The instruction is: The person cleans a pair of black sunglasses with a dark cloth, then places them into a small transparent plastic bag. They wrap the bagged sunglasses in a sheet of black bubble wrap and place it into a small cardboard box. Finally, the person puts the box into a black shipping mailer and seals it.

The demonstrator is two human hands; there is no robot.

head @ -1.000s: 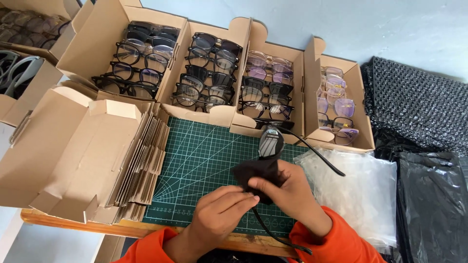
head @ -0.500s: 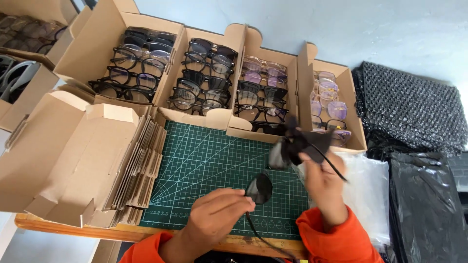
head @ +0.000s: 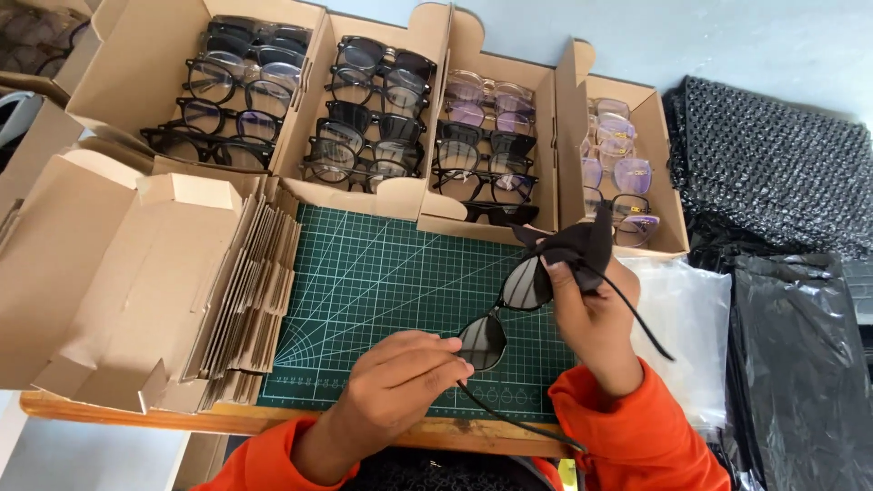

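left hand (head: 400, 377) closed on the near lens rim of a pair of dark-lensed glasses (head: 505, 309), fingertips pinched at the lens edge; right hand (head: 591, 305) closed around a black cloth (head: 573, 247), pressed with the thumb onto the far lens

glasses held above the green cutting mat (head: 373, 291), tilted, one temple arm trailing down toward the wooden table edge (head: 182, 414), the other angling out to the right over the clear plastic bags (head: 691, 318)

open mat surface to the left of and beyond the hands, bounded at the far side by a row of four cardboard trays (head: 432, 205) filled with folded glasses; rightmost tray (head: 668, 182) just beyond the right hand, cloth overlapping its front edge in view

stack of flat cardboard boxes (head: 245, 300) along the left mat edge, partly overlapping it, with an opened box (head: 118, 273) on top

black plastic sheet (head: 800, 364) at the right, black mesh padding (head: 773, 164) beyond it, both well clear of the hands

orange sleeves (head: 637, 436) at the near table edge
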